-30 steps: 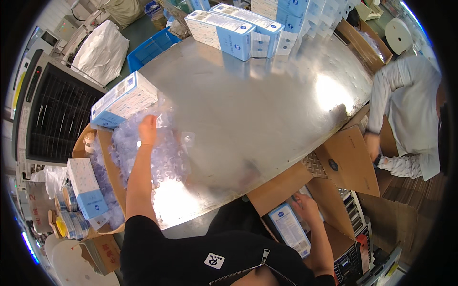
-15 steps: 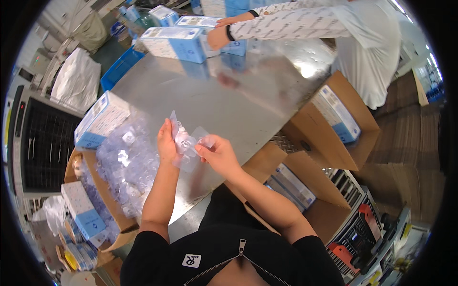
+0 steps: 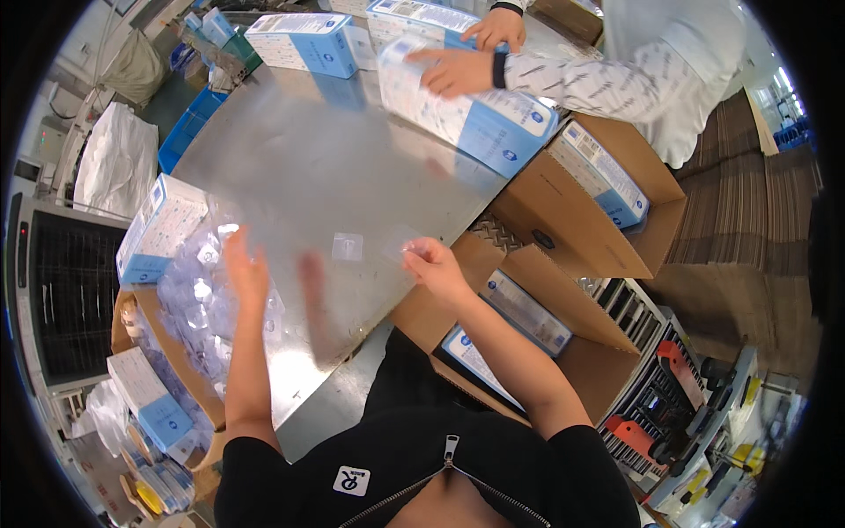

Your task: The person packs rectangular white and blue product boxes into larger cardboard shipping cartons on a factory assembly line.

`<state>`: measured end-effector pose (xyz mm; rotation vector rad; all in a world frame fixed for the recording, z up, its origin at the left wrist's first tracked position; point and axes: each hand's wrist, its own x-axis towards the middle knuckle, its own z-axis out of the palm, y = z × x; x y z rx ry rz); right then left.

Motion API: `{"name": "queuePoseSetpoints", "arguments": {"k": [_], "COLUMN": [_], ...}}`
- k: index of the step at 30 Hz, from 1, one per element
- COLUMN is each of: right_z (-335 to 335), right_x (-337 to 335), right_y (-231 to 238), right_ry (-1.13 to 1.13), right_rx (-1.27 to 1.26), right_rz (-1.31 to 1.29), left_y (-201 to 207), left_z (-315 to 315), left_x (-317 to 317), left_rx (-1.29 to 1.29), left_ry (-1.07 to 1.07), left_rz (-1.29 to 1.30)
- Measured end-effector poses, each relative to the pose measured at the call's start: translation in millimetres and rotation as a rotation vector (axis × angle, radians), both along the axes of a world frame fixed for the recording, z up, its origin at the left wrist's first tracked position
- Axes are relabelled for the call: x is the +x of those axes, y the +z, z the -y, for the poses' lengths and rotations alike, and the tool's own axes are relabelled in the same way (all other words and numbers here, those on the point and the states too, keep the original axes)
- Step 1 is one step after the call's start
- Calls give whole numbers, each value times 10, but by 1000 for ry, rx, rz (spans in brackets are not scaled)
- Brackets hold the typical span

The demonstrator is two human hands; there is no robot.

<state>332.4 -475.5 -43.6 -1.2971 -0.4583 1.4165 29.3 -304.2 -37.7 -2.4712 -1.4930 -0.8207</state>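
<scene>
My right hand (image 3: pixel 434 267) pinches a thin clear plastic piece (image 3: pixel 400 245) above the metal table (image 3: pixel 290 150). To its left, a square clear plastic piece (image 3: pixel 348 246) lies flat on the table. My left hand (image 3: pixel 247 271) is blurred by motion. Its fingers look stretched and apart, with nothing visible in them, beside the pile of clear plastic pieces (image 3: pixel 189 299) at the table's left side.
A co-worker's hands (image 3: pixel 458 72) touch a white-and-blue box (image 3: pixel 466 123) at the far right of the table. Another such box (image 3: pixel 163 229) stands at left. Open cardboard cartons (image 3: pixel 563 211) holding boxes sit along the right. A blue bin (image 3: pixel 189 128) is at the far left.
My hands have parted: the left moved left to the pile, the right slightly right. One clear piece now lies on the table. The co-worker's box has come nearer and rightward.
</scene>
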Motion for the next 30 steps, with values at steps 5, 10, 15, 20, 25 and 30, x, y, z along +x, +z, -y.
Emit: {"name": "queuePoseSetpoints", "arguments": {"k": [5, 10, 15, 20, 25, 30], "right_z": [458, 895, 1281, 1687, 1945, 2194], "right_x": [330, 597, 879, 944, 800, 918], "right_y": [-143, 378, 736, 584, 351, 581], "right_ry": [20, 87, 211, 113, -200, -286], "right_rx": [202, 220, 269, 102, -41, 208], "right_rz": [56, 1063, 833, 391, 10, 890], "left_y": [-305, -277, 619, 610, 485, 290], "left_z": [456, 526, 1285, 1466, 1919, 2038], "left_x": [1050, 1400, 2079, 2506, 2586, 2603], "left_rx": [-467, -1042, -1719, -1710, -2063, -2633], "left_ry": [-265, -438, -679, -1313, -773, -408], "left_rz": [122, 194, 477, -50, 311, 595]}}
